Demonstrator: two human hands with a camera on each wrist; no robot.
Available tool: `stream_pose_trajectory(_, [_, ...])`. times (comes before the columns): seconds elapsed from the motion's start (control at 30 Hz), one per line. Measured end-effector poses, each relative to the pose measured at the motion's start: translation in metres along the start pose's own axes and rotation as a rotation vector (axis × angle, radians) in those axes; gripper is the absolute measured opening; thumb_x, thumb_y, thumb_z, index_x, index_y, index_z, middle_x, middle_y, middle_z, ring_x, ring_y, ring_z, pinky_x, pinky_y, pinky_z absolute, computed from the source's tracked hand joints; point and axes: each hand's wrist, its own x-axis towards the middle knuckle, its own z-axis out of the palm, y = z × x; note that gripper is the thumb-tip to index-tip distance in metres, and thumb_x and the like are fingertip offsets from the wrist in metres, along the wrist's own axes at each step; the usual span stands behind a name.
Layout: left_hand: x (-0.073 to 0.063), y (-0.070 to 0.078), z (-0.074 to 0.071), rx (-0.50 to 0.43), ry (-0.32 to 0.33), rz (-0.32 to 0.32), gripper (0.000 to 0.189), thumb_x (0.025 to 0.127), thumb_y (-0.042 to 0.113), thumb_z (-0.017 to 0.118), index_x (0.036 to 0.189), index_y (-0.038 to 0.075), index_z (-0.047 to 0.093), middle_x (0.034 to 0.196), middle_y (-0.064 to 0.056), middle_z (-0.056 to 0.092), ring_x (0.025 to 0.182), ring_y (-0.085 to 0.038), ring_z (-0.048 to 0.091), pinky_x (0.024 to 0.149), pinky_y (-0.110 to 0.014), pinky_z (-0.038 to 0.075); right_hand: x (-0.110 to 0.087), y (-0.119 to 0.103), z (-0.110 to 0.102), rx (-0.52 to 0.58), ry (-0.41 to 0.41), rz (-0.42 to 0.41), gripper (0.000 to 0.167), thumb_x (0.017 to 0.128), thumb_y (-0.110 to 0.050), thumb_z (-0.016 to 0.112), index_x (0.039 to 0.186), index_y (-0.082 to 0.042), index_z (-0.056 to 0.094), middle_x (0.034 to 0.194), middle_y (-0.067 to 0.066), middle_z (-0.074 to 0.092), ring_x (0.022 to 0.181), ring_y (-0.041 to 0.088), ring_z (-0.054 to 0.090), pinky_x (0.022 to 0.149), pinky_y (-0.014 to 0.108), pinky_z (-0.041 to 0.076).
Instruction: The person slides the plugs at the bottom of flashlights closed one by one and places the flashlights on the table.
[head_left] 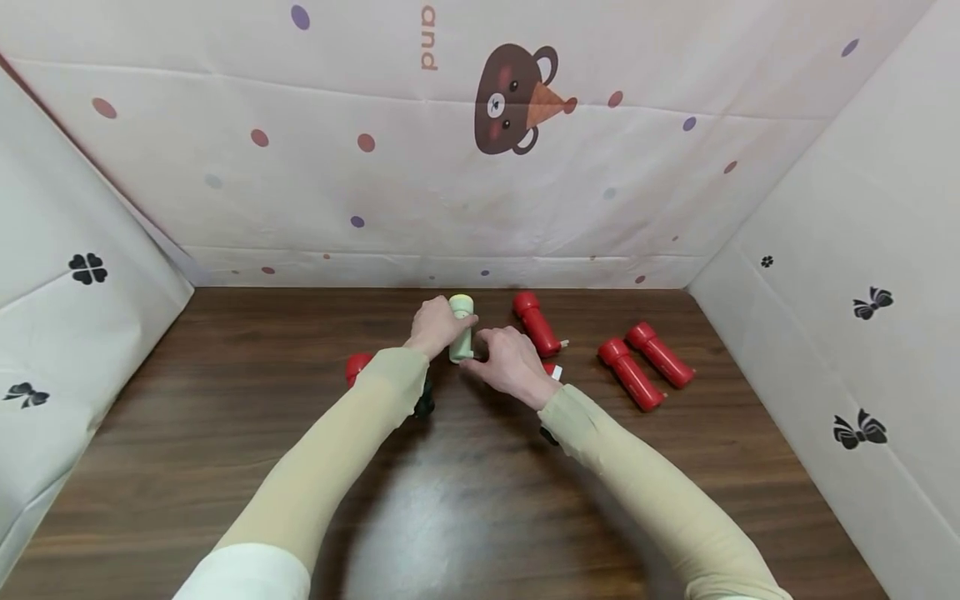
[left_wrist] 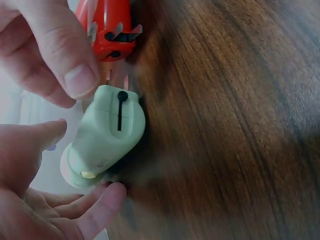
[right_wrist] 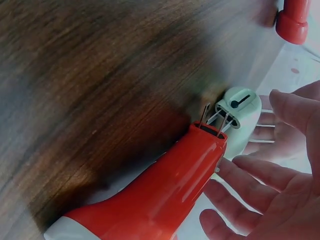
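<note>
A pale green flashlight [head_left: 461, 346] with a sliding switch and metal plug prongs lies on the wooden table between the hands. Its prongs point toward the right hand in the left wrist view. My left hand [head_left: 437, 327] is around its head end, fingers behind it and thumb apart from its body [left_wrist: 107, 130]. Close to the prong end is my right hand [head_left: 512, 364], with thumb and fingers spread and nothing held. A red flashlight [right_wrist: 155, 185] with prongs out lies beside the right hand; in the head view that hand and wrist mostly hide it.
To the right on the table [head_left: 480, 500] lie red flashlights: one near the back [head_left: 536, 323], and a pair, one nearer [head_left: 632, 375] and one farther right [head_left: 660, 354]. Another red flashlight [head_left: 357, 367] is partly hidden behind the left forearm. Printed white sheets [head_left: 420, 183] enclose the back and sides.
</note>
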Motion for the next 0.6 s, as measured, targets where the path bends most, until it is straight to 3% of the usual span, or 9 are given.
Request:
stream_pose_trajectory(0.13, [0.0008, -0.0017, 0.0007, 0.005, -0.003, -0.014, 0.045, 0.095, 0.04, 0.076, 0.11, -0.002, 0.068, 0.103, -0.018, 0.075, 0.088, -0.029, 0.074, 0.077, -0.038, 0.063, -0.0002, -0.0024, 0.0014, -0.011, 0.003, -0.008, 0.031, 0.09, -0.037, 0.082, 0.097, -0.008, 0.074, 0.075, 0.006, 0.069, 0.082, 0.031, 0.064, 0.069, 0.044, 0.054])
stream_pose_trajectory(0.43, [0.003, -0.0059, 0.0018, -0.056, -0.019, -0.027, 0.041, 0.095, 0.029, 0.076, 0.115, -0.005, 0.068, 0.11, -0.021, 0.076, 0.097, -0.033, 0.075, 0.085, -0.042, 0.065, -0.0012, -0.005, 0.0045, 0.001, 0.009, -0.022, 0.025, 0.09, -0.034, 0.083, 0.099, -0.011, 0.078, 0.076, 0.006, 0.073, 0.09, 0.031, 0.067, 0.075, 0.046, 0.055])
stream_pose_trajectory(0.6, [0.0013, -0.0081, 0.0007, -0.092, -0.01, -0.032, 0.038, 0.093, 0.026, 0.076, 0.112, -0.006, 0.069, 0.107, -0.022, 0.076, 0.093, -0.032, 0.074, 0.082, -0.041, 0.064, -0.0016, -0.0046, 0.0056, 0.006, 0.034, -0.042, 0.023, 0.089, -0.032, 0.083, 0.098, -0.011, 0.079, 0.082, 0.006, 0.078, 0.091, 0.031, 0.068, 0.076, 0.046, 0.056])
